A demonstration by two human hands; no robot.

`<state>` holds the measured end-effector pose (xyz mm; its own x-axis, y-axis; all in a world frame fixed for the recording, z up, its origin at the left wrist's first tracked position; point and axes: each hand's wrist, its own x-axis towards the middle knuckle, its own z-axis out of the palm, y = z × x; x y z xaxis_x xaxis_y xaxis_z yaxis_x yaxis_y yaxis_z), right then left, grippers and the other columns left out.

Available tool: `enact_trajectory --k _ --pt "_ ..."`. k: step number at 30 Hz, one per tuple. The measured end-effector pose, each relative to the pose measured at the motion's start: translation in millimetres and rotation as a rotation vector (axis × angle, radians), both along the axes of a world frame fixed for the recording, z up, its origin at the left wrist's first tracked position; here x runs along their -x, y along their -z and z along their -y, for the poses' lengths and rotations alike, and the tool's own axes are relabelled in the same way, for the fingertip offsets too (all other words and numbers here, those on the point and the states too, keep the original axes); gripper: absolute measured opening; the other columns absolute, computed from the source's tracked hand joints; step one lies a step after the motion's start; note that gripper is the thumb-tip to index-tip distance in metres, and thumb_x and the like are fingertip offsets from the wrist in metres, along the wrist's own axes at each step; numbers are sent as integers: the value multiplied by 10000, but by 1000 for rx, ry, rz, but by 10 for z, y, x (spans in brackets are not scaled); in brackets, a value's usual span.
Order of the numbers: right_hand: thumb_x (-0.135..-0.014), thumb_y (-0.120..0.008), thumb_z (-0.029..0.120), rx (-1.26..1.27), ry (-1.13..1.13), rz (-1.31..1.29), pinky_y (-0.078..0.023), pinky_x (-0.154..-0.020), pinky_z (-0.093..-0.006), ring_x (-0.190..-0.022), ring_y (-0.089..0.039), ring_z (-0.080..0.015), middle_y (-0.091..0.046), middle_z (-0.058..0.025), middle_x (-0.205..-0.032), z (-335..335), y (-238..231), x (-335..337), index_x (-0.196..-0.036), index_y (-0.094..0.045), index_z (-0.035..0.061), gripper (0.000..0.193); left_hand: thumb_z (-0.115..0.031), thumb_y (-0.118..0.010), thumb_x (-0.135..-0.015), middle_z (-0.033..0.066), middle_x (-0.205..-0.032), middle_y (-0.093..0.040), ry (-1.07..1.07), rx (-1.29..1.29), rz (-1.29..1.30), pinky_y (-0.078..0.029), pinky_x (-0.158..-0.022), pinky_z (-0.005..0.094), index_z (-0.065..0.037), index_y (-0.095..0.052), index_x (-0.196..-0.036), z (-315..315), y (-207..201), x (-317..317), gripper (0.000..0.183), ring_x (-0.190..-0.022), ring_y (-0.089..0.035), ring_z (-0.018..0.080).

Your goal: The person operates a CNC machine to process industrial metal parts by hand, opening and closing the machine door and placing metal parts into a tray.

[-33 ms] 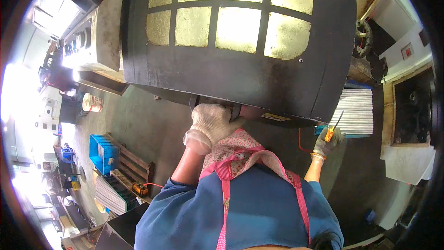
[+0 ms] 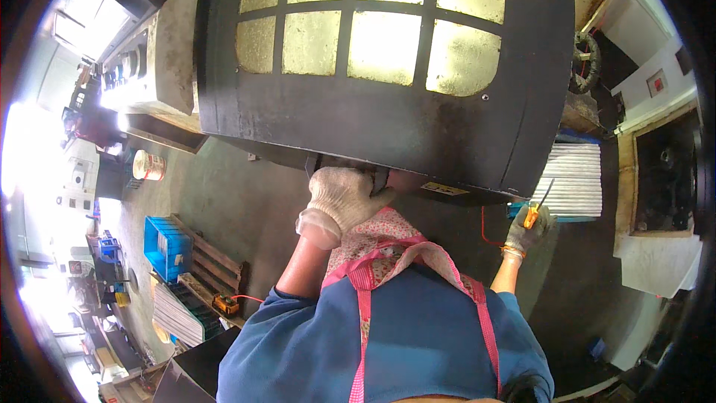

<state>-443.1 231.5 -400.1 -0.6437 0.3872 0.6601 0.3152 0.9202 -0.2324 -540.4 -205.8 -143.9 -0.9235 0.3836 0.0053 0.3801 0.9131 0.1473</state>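
A large black machine door (image 2: 388,116) with several yellowish window panes fills the top of the view. My left hand (image 2: 344,198), in a white knit glove, reaches up under the door, and its fingers curl around the door's lower edge by a small metal bracket (image 2: 380,177). My right hand (image 2: 524,231), in a grey glove, is lower to the right and apart from the door. It holds an orange-handled screwdriver (image 2: 534,213) with the blade pointing up. I wear a blue top and a pink patterned apron.
A stack of white ribbed panels (image 2: 576,179) lies right of the door, and a red cable (image 2: 483,227) hangs near it. On the left floor are a blue crate (image 2: 165,246), a wooden pallet (image 2: 216,267), a white bucket (image 2: 148,166) and an orange tool (image 2: 224,304).
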Motion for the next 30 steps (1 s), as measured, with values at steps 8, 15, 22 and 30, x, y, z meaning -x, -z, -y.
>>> enact_trajectory --k 8,15,22,30 --pt "-973 -721 287 -3 1 2 -441 -1129 -527 -1020 -667 -353 -697 -133 -986 17 -119 24 -994 -688 63 228 -595 -738 -828 87 -782 -733 16 35 7 -559 -615 459 -179 -771 -939 21 33 23 432 -722 -720 322" --pt "-966 -742 323 -97 1 -115 -442 -1134 -535 -1035 -681 -357 -712 -141 -1023 -1 -65 51 -1013 -694 47 284 -583 -735 -839 94 -804 -737 35 -33 -53 -559 -615 455 -165 -770 -955 -6 -37 -7 435 -718 -717 326" --pt "-1044 -637 312 -88 -3 -35 -348 -1214 -586 -1221 -597 -373 -650 -151 -1167 -13 6 18 -1130 -622 48 279 -544 -733 -853 105 -828 -741 21 10 3 -563 -638 470 -149 -773 -961 17 16 13 412 -729 -719 338" --pt "-1019 -670 304 -54 -6 -22 -410 -1150 -563 -1167 -622 -370 -676 -153 -1137 4 -64 11 -1107 -659 50 269 -569 -750 -827 111 -746 -726 -16 43 48 -563 -617 470 -158 -792 -889 1 4 0 417 -689 -718 340"
